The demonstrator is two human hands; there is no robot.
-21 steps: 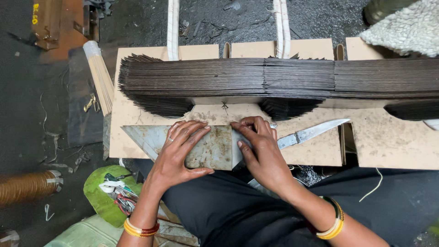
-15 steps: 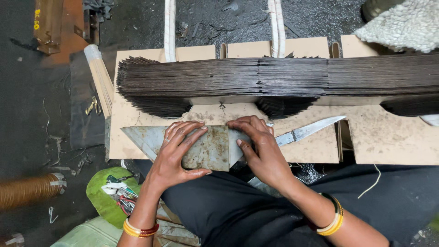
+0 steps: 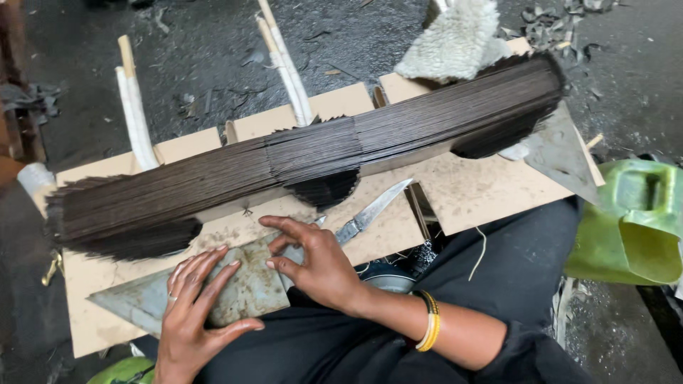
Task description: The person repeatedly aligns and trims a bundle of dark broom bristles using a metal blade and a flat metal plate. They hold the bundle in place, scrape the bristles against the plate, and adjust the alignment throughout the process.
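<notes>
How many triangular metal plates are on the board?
2. One triangular metal plate lies under both hands at the near left; the other triangular plate sits at the far right end, partly under the dark stack. More may be hidden.

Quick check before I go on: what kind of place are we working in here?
Most likely a small floor-level craft workshop. A long stack of thin dark sheets lies across a low board, a knife rests beside it, and both hands, left and right, press a triangular metal plate. Scraps litter the dark floor.

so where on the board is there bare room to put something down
Bare board lies right of the knife, below the dark stack. A smaller patch sits left of the metal triangle. It is crowded where the left hand and right hand press.
</notes>
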